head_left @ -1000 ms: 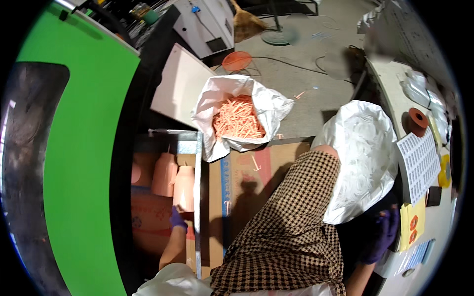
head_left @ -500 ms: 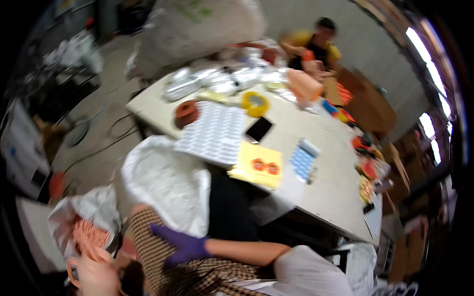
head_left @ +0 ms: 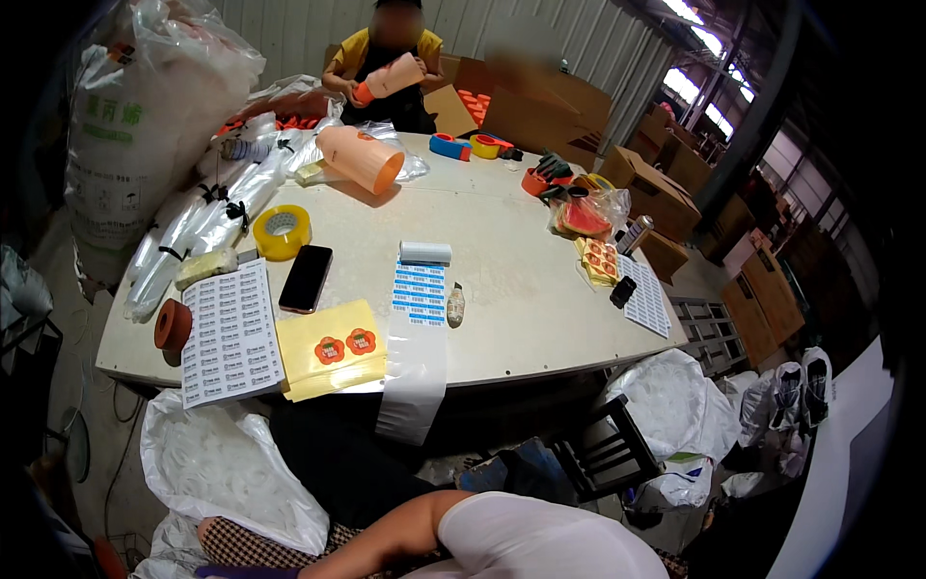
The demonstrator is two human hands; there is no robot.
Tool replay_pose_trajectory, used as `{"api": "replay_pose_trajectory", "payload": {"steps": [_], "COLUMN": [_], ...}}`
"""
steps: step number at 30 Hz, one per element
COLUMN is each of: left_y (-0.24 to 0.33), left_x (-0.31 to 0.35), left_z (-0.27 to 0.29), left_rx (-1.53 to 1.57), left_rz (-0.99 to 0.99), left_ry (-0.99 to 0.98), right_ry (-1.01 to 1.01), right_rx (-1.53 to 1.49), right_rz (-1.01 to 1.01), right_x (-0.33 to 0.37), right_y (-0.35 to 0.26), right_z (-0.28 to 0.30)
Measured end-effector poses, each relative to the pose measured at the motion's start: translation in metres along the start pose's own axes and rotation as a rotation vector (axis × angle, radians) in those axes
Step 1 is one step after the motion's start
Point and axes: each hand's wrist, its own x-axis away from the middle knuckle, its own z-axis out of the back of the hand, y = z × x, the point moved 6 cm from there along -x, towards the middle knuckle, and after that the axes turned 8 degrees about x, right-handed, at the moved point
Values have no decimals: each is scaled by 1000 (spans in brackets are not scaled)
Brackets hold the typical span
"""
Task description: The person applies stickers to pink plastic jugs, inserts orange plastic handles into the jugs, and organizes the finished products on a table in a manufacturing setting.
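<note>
My right forearm, in a white sleeve, crosses the lower edge, and only a strip of the purple glove on my right hand [head_left: 249,572] shows there; its fingers are cut off. The hand is close to brown checked cloth [head_left: 256,543] over my lap. My left hand is out of view. Beside my lap stands a white sack [head_left: 224,473] filled with clear plastic pieces. On the table edge before me lie a sheet of printed labels [head_left: 231,333], yellow backing paper [head_left: 307,365] with two red flower stickers, and a strip of blue labels [head_left: 420,292] hanging over the edge.
A black phone [head_left: 306,280], a yellow tape roll [head_left: 283,233] and a peach plastic container [head_left: 359,159] rest on the table [head_left: 521,318]. Across it, a co-worker holds a similar peach container [head_left: 394,77]. A black stool [head_left: 612,449] and another sack [head_left: 670,400] stand right.
The view has swung up and right. My right glove, earlier spread on the checked cloth, has nearly left the lower edge. The peach jug and the bag of peach pieces at lower left are gone from view.
</note>
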Motion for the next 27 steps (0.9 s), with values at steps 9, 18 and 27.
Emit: {"api": "replay_pose_trajectory", "payload": {"steps": [9,18,27], "left_y": [1,-25,-39], "left_x": [15,26,32], "left_z": [-65,-73,-68], "left_rx": [-30,-115,-1], "left_rz": [-146,-106,-100], "left_ry": [49,231,341], "right_ry": [-82,-490,-612], "right_rx": [-12,-455,433], "right_rz": [447,-672,167], "right_x": [-6,34,23], "right_y": [-1,29,42], "right_z": [-44,-51,-84]}}
